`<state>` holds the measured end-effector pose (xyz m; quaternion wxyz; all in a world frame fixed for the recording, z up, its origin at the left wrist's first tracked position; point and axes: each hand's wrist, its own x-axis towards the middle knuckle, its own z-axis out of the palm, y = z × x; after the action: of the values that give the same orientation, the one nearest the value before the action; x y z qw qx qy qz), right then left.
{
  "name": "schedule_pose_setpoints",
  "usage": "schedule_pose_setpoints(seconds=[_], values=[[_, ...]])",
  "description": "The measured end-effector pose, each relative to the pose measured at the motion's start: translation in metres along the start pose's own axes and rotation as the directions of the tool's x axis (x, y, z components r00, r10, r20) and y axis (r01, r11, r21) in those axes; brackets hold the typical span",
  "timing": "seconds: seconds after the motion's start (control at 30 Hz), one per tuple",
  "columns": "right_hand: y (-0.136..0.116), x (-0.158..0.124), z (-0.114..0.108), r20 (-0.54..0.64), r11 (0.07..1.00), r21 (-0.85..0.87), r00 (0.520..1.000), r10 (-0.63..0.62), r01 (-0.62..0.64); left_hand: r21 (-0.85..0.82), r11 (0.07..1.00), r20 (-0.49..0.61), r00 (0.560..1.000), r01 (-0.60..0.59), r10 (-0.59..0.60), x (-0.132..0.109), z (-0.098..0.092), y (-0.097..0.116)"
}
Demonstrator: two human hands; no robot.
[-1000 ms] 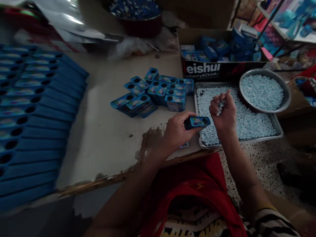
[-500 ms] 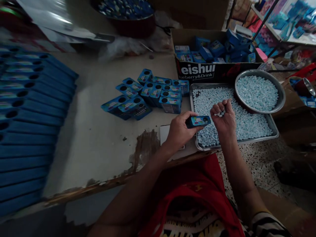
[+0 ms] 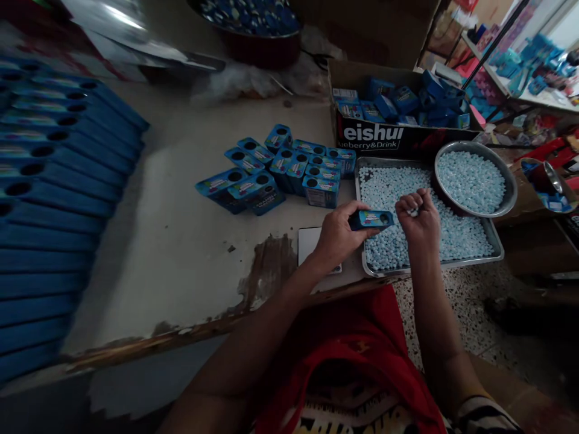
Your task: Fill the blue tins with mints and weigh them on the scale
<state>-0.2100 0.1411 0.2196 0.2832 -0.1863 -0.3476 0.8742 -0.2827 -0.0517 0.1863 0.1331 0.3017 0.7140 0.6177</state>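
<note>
Blue box [image 3: 371, 219] with a round hole in its top face lies on its side in the left hand [image 3: 337, 235], pinched between thumb and fingers and held just above the near left corner of a flat metal tray [image 3: 461, 263]. The hole end points toward the right hand [image 3: 420, 224], which is just beside it. That hand is curled into a loose fist, palm up, closed around a few pale blue tablets [image 3: 412, 211].

More of the same tablets cover the tray floor, and a round metal bowl [image 3: 479, 213] full of them rests on the tray's far right corner. A white card [image 3: 310, 244] lies on the worn tabletop [image 3: 190, 241] under the left wrist. Beyond it sits a cluster of open blue boxes [image 3: 280, 172], some upright and some tipped over. A cardboard carton [image 3: 368, 135] behind the tray holds more boxes, and long rows of them are stacked at the left [image 3: 54, 181].
</note>
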Motion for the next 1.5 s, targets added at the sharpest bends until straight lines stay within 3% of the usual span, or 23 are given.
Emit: schedule_pose_setpoints(seconds=[0.1, 0.2, 0.33, 0.47, 0.6, 0.7, 0.87, 1.0, 1.13, 1.5], values=[[-0.011, 0.012, -0.029, -0.135, 0.995, 0.033, 0.986, 0.103, -0.099, -0.078, 0.995, -0.029, 0.997, 0.069, -0.072, -0.014, -0.027, -0.006], [-0.010, 0.012, -0.045, -0.289, 0.980, 0.016, 0.937, 0.194, -0.198, -0.093, 0.985, -0.081, 0.984, 0.148, -0.156, -0.037, -0.061, -0.021], [0.009, -0.002, -0.038, -0.180, 0.925, -0.059, 0.915, 0.361, -0.376, -0.057, 0.981, -0.138, 0.972, 0.184, -0.190, -0.062, -0.089, -0.048], [0.021, -0.013, -0.018, -0.086, 0.809, -0.260, 0.847, 0.525, -0.528, -0.054, 0.976, -0.105, 0.971, 0.209, -0.214, -0.069, -0.092, -0.061], [0.022, -0.018, 0.003, -0.092, 0.742, -0.372, 0.818, 0.568, -0.557, -0.117, 0.981, -0.086, 0.983, 0.152, -0.162, -0.072, -0.099, -0.057], [0.019, -0.020, 0.019, -0.089, 0.725, -0.376, 0.801, 0.592, -0.577, -0.131, 0.976, -0.147, 0.970, 0.177, -0.195, -0.083, -0.119, -0.055], [0.016, -0.023, 0.044, 0.005, 0.694, -0.539, 0.822, 0.569, -0.477, -0.073, 0.964, -0.392, 0.881, 0.257, -0.265, -0.113, -0.166, -0.055], [0.016, -0.026, 0.063, 0.129, 0.660, -0.674, 0.827, 0.548, -0.332, -0.013, 0.975, -0.570, 0.799, 0.223, -0.191, -0.130, -0.190, -0.048], [0.015, -0.029, 0.077, 0.225, 0.655, -0.710, 0.797, 0.560, -0.260, 0.069, 0.976, -0.591, 0.797, 0.205, -0.125, -0.136, -0.198, -0.038], [0.023, -0.030, 0.078, 0.273, 0.591, -0.791, 0.774, 0.571, -0.157, 0.183, 0.972, -0.399, 0.915, 0.149, -0.065, -0.120, -0.170, -0.027]])
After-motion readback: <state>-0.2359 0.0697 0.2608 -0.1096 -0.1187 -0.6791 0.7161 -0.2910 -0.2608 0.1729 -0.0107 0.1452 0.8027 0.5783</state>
